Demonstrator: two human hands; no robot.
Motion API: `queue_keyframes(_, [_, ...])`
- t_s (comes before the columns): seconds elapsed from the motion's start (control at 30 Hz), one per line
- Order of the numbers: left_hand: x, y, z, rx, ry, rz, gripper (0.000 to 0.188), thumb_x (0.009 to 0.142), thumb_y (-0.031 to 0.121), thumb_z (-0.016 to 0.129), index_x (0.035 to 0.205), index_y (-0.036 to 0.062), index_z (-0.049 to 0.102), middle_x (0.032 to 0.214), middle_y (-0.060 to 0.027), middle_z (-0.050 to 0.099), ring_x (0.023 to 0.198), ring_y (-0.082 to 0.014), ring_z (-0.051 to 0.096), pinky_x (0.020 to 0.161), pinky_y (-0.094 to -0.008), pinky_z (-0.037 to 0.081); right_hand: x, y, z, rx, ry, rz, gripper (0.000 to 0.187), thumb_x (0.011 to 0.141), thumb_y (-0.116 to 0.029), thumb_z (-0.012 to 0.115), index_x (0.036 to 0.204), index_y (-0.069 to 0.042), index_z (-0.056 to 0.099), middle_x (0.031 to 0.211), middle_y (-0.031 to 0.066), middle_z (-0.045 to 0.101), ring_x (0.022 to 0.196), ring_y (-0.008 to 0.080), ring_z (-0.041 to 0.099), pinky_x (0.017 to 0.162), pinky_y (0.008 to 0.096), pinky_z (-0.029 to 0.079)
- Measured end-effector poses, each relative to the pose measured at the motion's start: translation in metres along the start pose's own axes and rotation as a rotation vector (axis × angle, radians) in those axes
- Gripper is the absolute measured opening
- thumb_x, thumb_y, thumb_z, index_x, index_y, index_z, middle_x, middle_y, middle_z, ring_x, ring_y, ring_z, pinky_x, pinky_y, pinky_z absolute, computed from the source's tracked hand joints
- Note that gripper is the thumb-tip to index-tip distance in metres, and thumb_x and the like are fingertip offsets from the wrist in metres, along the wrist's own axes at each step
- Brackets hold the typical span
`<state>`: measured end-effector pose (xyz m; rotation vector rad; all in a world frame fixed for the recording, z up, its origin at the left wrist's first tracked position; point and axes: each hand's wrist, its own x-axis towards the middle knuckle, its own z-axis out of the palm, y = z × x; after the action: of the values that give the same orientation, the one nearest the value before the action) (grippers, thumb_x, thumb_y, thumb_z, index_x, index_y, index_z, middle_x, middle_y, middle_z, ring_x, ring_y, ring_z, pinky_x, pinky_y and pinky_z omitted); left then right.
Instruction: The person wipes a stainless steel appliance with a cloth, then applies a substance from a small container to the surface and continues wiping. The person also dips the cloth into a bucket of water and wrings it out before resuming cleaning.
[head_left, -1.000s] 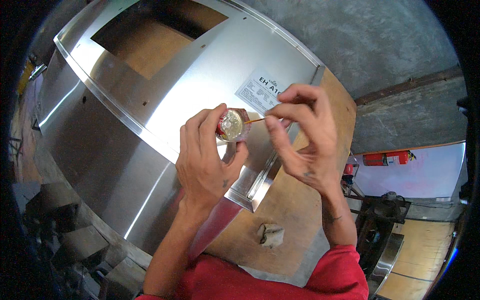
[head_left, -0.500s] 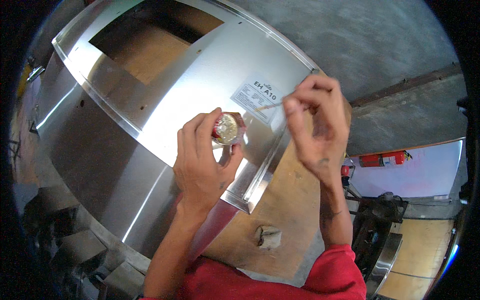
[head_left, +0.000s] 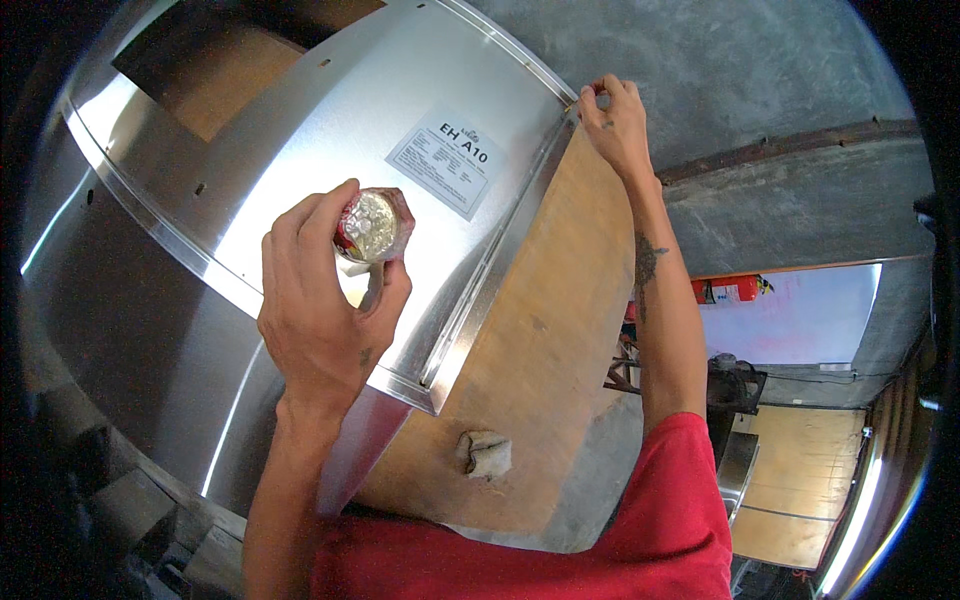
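A red cloth shirt [head_left: 520, 572] spans six o'clock, its short red sleeve [head_left: 687, 475] at four. Toward three, the bare right forearm [head_left: 675, 345] carries a dark, irregular tattoo [head_left: 652, 258]. The right hand [head_left: 622, 118], at one, bears a small dark marking [head_left: 608, 124]; the left hand [head_left: 325, 300], at nine, bears another near the thumb's base.
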<state>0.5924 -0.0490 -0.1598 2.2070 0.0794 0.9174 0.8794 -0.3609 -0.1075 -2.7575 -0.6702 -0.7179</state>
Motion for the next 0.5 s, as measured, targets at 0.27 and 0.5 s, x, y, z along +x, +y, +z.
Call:
queue_keyframes(0.27, [0.000,-0.003,0.001,0.003,0.021,0.022,0.065,0.078,0.004,0.086,0.138,0.0075,0.064,0.126,-0.0150,0.067,0.106,-0.0303,0.069,0.082,-0.0362,0.060,0.003,0.011,0.012,0.030,-0.036,0.003,0.029,0.104,-0.025,0.068,0.111,0.003,0.073,0.110,0.0220,0.064,0.077,0.0278,0.076,0.077,0.0383,0.062])
queue_keyframes(0.5, [-0.001,-0.002,0.001,0.019,-0.006,-0.002,0.065,0.078,0.005,0.086,0.139,0.0077,0.063,0.125,-0.0148,0.067,0.106,-0.0303,0.069,0.080,-0.0366,0.060,0.001,0.007,0.013,0.008,-0.035,0.085,0.029,0.101,-0.026,0.069,0.110,0.001,0.074,0.111,0.0234,0.065,0.086,0.0334,0.074,0.081,0.0421,0.060])
